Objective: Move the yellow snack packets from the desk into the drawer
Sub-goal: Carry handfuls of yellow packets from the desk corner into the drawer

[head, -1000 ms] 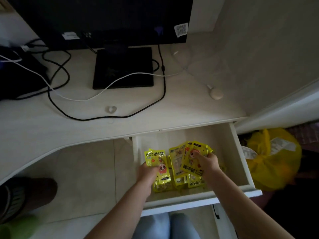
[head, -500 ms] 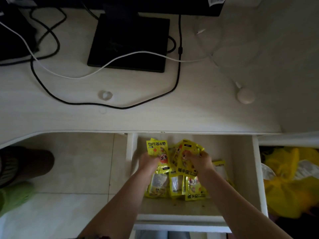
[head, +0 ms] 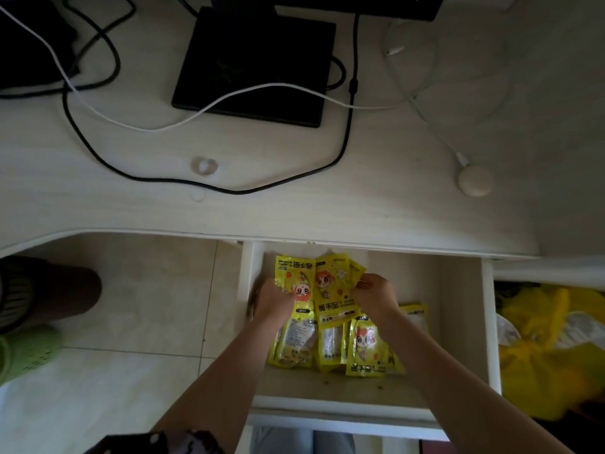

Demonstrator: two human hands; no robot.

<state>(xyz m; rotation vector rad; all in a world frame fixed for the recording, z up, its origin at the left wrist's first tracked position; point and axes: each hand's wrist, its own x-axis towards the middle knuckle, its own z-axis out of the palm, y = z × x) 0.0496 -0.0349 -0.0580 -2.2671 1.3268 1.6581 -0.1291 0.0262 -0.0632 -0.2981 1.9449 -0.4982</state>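
Several yellow snack packets (head: pixel 330 290) with a red cartoon face lie in the open white drawer (head: pixel 458 306) below the desk edge. My left hand (head: pixel 273 301) grips the left packet (head: pixel 296 280) of the upper bunch. My right hand (head: pixel 375 294) pinches the right side of the middle packet. More yellow packets (head: pixel 365 347) lie flat on the drawer floor beneath my wrists, partly hidden by my forearms. No yellow packet shows on the white desk top (head: pixel 294 208).
On the desk stand a black monitor base (head: pixel 255 63), black cables (head: pixel 229 188) and white cables (head: pixel 163 126), a small clear ring (head: pixel 204 166) and a round beige puck (head: pixel 475 181). A yellow bag (head: pixel 550 348) lies right of the drawer. A green slipper (head: pixel 23 352) is on the floor tiles at left.
The view has tilted down and closer over the drawer. Both hands stay on the bunch of packets, which now sits nearer the drawer's back left; my right hand shifted to the bunch's right edge.
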